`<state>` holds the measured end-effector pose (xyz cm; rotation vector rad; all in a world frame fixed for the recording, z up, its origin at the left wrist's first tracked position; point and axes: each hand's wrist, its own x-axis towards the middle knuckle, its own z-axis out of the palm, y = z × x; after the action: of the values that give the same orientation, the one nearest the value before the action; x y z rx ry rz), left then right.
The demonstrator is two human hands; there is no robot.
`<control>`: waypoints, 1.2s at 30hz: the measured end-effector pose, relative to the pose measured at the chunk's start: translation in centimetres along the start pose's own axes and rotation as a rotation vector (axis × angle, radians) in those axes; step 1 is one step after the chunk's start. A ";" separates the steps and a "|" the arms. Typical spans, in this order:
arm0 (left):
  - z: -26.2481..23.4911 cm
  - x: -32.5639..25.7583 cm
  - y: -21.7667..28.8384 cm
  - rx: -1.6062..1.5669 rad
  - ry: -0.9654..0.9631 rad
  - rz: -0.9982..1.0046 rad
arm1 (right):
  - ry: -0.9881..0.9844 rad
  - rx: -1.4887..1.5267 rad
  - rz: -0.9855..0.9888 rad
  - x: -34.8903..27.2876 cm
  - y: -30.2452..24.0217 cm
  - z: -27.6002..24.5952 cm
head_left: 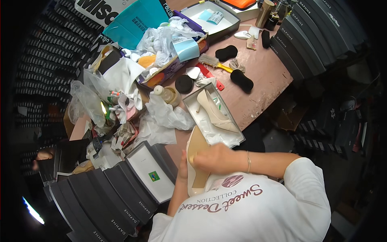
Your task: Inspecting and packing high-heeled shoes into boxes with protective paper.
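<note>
Head view: the right hand [215,158] is clasped over a cream shoe [196,161] held sole-up just in front of the open shoe box [238,135], while the left hand [182,169] cradles it from below, its grip mostly hidden. Steady strokes with firm support underneath would suit this wiping. Left of the box clutter crowds in; right of it the table edge [268,105] is near.

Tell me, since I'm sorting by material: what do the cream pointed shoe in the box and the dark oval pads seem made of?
The cream pointed high-heeled shoe looks like smooth leather or imitation, with a soft sheen. The dark oval pads look like matte sponge or foam; uncertain.
</note>
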<state>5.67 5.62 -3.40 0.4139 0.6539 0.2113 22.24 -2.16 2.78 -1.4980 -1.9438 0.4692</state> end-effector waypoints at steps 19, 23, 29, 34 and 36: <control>0.1 -0.2 -0.1 0.052 -0.017 0.017 | 0.027 -0.093 -0.038 1.9 -1.0 -0.3; 0.1 0.1 0.3 0.028 -0.029 0.026 | 0.021 -0.070 -0.052 2.4 -1.0 -1.0; 1.2 0.1 0.4 0.059 0.028 -0.043 | 0.060 -0.030 -0.028 0.5 -0.5 0.1; 0.0 1.2 0.2 -0.124 -0.156 -0.021 | 0.210 -0.101 0.404 -0.5 10.8 0.7; 0.2 1.2 1.0 -0.250 -0.227 0.019 | 0.383 -0.103 0.496 -1.8 17.0 -0.2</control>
<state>6.63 6.83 -3.50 0.1990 0.3946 0.2568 35.02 1.01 -8.20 -1.9781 -1.3154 0.2621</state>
